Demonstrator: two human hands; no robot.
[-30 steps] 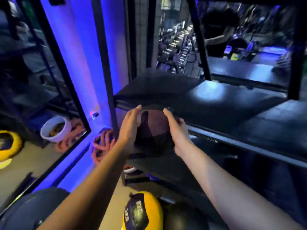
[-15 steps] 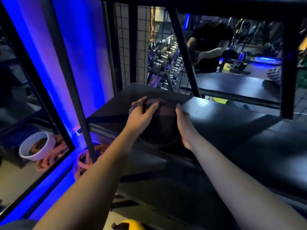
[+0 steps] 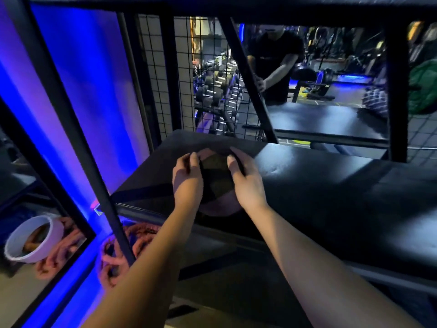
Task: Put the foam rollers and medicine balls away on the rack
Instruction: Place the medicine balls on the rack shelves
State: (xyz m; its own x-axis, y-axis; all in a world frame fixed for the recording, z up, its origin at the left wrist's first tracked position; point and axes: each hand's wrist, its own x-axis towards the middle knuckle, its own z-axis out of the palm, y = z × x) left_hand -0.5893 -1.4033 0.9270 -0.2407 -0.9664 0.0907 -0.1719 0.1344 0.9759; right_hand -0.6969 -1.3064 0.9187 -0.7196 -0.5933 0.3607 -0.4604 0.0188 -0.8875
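On rack shelf (image 3: 307,176): hand-gripped medicine ball (image 3: 216,169)

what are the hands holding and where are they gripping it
A dark medicine ball, held between the left hand and right hand, palms on its opposite sides, over the rack shelf.

White bucket (image 3: 33,237) beside coiled rope (image 3: 132,245), dumbbell row (image 3: 220,88) behind wire mesh (image 3: 163,74)

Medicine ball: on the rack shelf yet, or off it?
On it: the medicine ball sits at the shelf front edge, left hand and right hand gripping its sides.
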